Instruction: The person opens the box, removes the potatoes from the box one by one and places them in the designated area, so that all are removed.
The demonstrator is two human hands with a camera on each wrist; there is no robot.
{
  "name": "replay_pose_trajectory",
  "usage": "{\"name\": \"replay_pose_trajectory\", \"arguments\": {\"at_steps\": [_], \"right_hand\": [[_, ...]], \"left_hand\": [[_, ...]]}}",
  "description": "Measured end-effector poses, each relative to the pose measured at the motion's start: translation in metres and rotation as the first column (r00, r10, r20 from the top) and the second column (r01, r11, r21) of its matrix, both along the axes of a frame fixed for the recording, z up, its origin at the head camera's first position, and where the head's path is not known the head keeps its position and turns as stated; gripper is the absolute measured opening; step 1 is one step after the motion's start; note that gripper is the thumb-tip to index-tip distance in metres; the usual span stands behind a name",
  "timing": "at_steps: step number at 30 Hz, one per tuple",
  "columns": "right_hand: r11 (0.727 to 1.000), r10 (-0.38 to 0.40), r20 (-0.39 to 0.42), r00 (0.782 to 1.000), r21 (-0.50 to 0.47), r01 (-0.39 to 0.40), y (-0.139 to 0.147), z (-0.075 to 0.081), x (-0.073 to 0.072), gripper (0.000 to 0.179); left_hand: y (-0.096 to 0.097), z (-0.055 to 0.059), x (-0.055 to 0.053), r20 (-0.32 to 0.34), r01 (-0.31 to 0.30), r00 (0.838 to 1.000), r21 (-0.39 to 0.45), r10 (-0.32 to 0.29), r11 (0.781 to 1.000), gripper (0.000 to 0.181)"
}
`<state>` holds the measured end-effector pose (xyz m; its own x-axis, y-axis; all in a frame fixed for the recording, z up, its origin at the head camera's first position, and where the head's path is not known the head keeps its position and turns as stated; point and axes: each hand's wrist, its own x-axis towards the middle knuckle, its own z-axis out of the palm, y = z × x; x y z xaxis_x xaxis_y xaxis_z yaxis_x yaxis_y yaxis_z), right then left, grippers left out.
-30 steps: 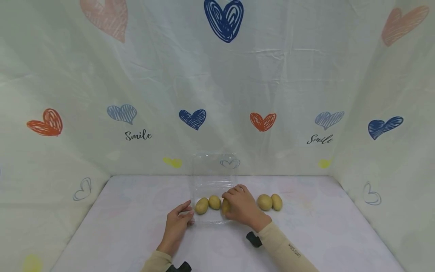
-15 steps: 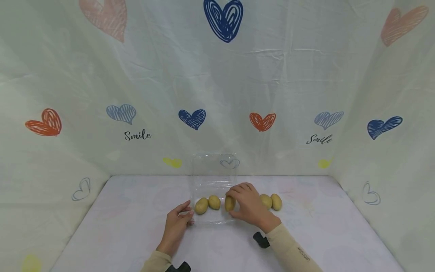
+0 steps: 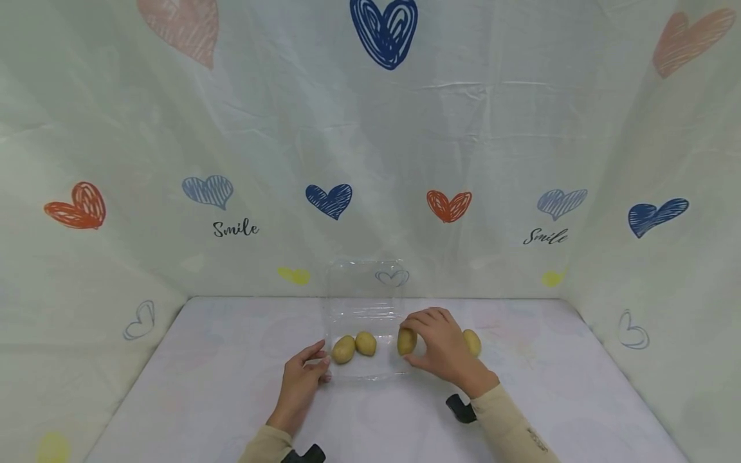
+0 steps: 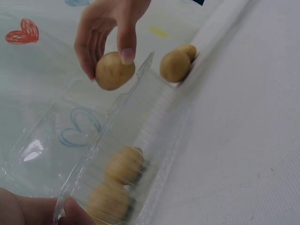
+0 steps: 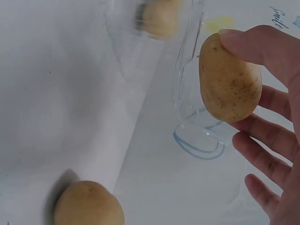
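Between thumb and fingertips, my right hand (image 3: 442, 346) pinches a potato (image 3: 407, 341) at the right edge of a clear plastic clamshell box (image 3: 366, 369). In the left wrist view this potato (image 4: 115, 71) is raised above the box wall. My left hand (image 3: 298, 386) holds the left rim of the box; its thumb and a finger pinch the rim in the left wrist view. Two potatoes, a left one (image 3: 343, 350) and a right one (image 3: 365, 343), lie side by side inside the box. The raised lid (image 3: 359, 281) leans up at the back.
Right of the box, two more potatoes lie on the white table (image 3: 550, 386): a near one (image 4: 175, 66), hidden behind my right hand in the head view, and a far one (image 3: 471, 343). A heart-printed curtain (image 3: 370, 141) stands behind the table.
My right hand has lifted the potato from beside the two in the box and carried it rightward to the box's edge. The left hand stays on the rim.
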<state>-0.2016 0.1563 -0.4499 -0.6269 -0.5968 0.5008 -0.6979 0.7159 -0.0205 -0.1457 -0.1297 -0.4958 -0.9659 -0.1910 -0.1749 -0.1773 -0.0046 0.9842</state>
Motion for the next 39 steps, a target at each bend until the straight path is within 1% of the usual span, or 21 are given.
{"name": "replay_pose_trajectory", "arguments": {"at_steps": [4, 12, 21, 28, 32, 39], "right_hand": [[1.000, -0.014, 0.012, 1.000, -0.020, 0.014, 0.009, -0.001, -0.001, 0.055], [0.997, -0.078, -0.006, 0.997, -0.008, 0.078, 0.028, 0.000, 0.001, 0.055], [0.991, -0.131, 0.018, 0.991, 0.019, 0.131, 0.051, -0.005, 0.003, 0.055], [0.992, -0.121, 0.002, 0.993, -0.028, 0.121, 0.069, -0.011, 0.005, 0.056], [0.992, -0.126, -0.017, 0.992, -0.028, 0.125, 0.079, -0.013, 0.006, 0.058], [0.991, -0.116, -0.011, 0.993, -0.074, 0.115, 0.094, -0.013, 0.009, 0.058]], "left_hand": [[0.001, 0.001, -0.001, 0.006, 0.000, 1.000, -0.004, 0.000, 1.000, 0.049], [0.002, 0.003, -0.001, 0.015, 0.006, 1.000, -0.007, -0.006, 1.000, 0.049], [0.002, 0.004, -0.001, 0.016, -0.001, 1.000, -0.020, 0.001, 1.000, 0.049], [0.003, 0.004, 0.000, 0.013, -0.009, 1.000, -0.006, 0.009, 1.000, 0.048], [0.003, 0.003, 0.000, 0.014, -0.014, 1.000, -0.003, 0.014, 1.000, 0.048], [0.003, 0.002, 0.000, 0.004, -0.013, 1.000, -0.007, 0.013, 1.000, 0.050]]}}
